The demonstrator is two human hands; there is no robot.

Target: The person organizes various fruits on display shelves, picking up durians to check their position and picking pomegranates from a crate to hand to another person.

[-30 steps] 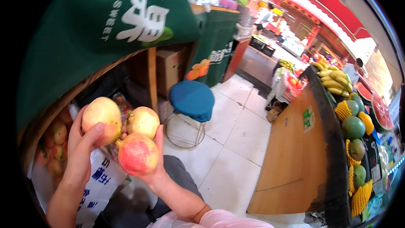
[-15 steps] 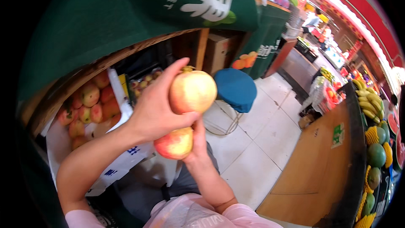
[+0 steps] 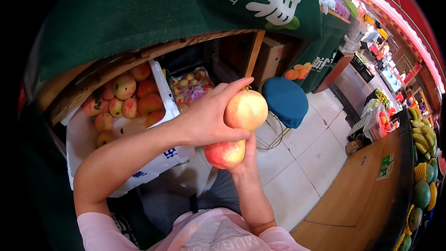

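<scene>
My left hand (image 3: 209, 117) is closed around a pale yellow-pink pomegranate (image 3: 246, 110), its thumb below and its fingers over the far side. Just beneath, a redder pomegranate (image 3: 223, 155) sits in my right hand (image 3: 247, 161), whose fingers are mostly hidden behind the fruit. The two pomegranates are close together, one above the other, in front of my body. Beyond my left forearm stands a white foam box (image 3: 163, 86) with several more pomegranates (image 3: 124, 87) inside.
Behind the box lies a tray of small wrapped fruit (image 3: 191, 86), under a shelf draped in green cloth (image 3: 139, 14). A round blue-topped stool (image 3: 285, 102) stands on the tiled floor (image 3: 320, 158). To the right is a wooden counter (image 3: 344, 195) with bananas (image 3: 422, 132) and green melons (image 3: 421, 194).
The view has swung left, so the box, stool and counter appear farther right. Both hands still hold the same two pomegranates, and they appear farther right in the picture.
</scene>
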